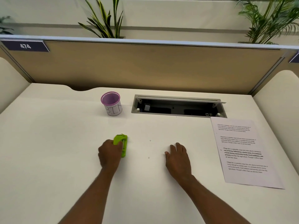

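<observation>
My left hand grips a bright green hole punch that lies on the white desk. My right hand rests flat on the desk to the right, fingers straight and holding nothing. Two tiny white paper dots lie on the desk between my hands. A printed sheet of paper lies at the right. A purple mesh cup with a paper label reading "BIN" stands further back.
An open cable tray is sunk into the desk behind the paper. A tan partition with a "474" tag closes the far edge, with plants behind it. Cream side panels stand left and right.
</observation>
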{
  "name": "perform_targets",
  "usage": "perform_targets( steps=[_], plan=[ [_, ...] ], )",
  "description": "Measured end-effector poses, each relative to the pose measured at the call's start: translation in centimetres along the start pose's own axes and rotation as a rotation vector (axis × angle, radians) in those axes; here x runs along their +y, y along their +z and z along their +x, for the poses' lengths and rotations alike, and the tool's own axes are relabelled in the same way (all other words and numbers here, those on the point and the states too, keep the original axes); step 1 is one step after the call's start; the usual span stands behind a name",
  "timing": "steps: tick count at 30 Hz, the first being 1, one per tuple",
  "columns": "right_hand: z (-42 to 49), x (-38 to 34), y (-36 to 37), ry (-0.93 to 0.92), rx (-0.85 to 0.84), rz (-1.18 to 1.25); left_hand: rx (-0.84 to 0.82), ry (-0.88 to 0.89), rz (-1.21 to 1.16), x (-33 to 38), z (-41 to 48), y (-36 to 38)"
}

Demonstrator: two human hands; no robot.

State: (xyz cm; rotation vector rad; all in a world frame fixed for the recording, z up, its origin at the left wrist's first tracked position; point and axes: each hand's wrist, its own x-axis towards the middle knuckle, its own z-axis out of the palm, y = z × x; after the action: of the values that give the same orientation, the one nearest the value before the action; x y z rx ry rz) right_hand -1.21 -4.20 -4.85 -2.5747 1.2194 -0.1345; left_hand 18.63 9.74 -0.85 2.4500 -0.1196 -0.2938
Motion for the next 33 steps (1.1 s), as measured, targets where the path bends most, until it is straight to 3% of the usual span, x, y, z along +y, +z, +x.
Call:
perform_targets(
  steps=[12,15,16,19,22,33],
  plan=[
    [0.3,-0.3,0.2,0.057,0.047,0.032,0.082,-0.055,0.064,-2.4,3.0,-2.8],
    [1.0,-0.7,-0.2,0.099,0.060,0.127,0.269,0.178,0.146,-1.4,1.2,-2.2],
    [1.4,-1.0,-0.3,0.093,0.048,0.159,0.260,0.286,0.113,-0.9,0.2,-1.7],
    [3.0,-2.7,-0.5,0.070,-0.015,0.261,-0.084,0.487,-0.006,-0.1,-3.0,0.6],
    [4.6,-4.4,-0.3,0.057,-0.066,0.304,-0.295,0.572,0.107,-0.8,-5.0,2.9],
    [6.8,-5.4,1.3,-0.069,-0.066,0.209,-0.382,0.602,0.168,-1.4,-5.0,4.9]
  ],
)
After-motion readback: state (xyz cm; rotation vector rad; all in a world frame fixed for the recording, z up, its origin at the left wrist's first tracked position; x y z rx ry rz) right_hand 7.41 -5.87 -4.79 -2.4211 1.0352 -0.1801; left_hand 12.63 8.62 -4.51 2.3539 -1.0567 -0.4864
